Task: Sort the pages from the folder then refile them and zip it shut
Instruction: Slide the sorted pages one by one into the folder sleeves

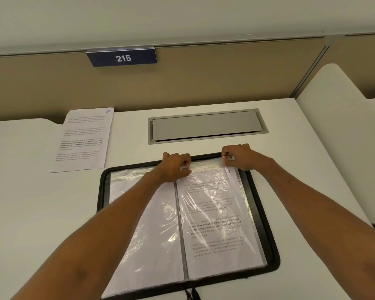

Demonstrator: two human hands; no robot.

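Desk cable hatch (206,126) — "215" sign (121,58) above

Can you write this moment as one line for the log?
folder: open on desk | left hand: pinches sleeve top | right hand: pinches sleeve top | loose page: far left

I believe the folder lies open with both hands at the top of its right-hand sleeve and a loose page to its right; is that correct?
No: the head view shows the loose page left of the folder, not right. The rest holds: left hand and right hand pinch the top of its right-hand sleeve.
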